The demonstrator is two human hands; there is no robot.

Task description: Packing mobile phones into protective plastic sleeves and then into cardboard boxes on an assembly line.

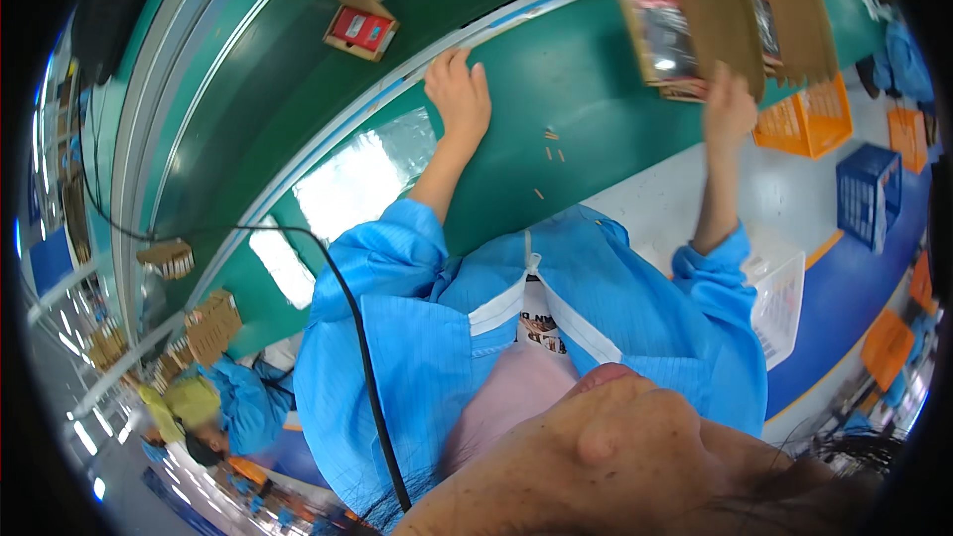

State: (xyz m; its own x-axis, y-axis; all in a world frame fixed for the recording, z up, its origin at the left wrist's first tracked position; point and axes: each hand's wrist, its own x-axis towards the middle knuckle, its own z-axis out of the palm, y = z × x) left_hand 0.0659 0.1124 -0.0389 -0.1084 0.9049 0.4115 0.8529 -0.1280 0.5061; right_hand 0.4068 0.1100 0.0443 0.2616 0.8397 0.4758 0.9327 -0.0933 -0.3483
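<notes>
At the right of the green bench stands an open cardboard box (660, 35) with a dark, red-edged item in it, its brown flap (723, 25) raised and smeared by motion. My right hand (730, 104) grips the lower edge of that flap. Just beyond it is a second open cardboard box (804, 30), partly hidden behind the flap. My left hand (459, 94) rests by the metal rail (417, 89) along the bench, fingers loosely bent and thumb apart, with nothing in it.
Several small tan pieces (552, 151) lie on the bench. Past the rail, the green belt (268, 89) carries open boxes with red contents (362, 30). Orange (806, 119), blue (869, 194) and white crates (779, 303) stand at my right. Another person (243, 402) is at lower left.
</notes>
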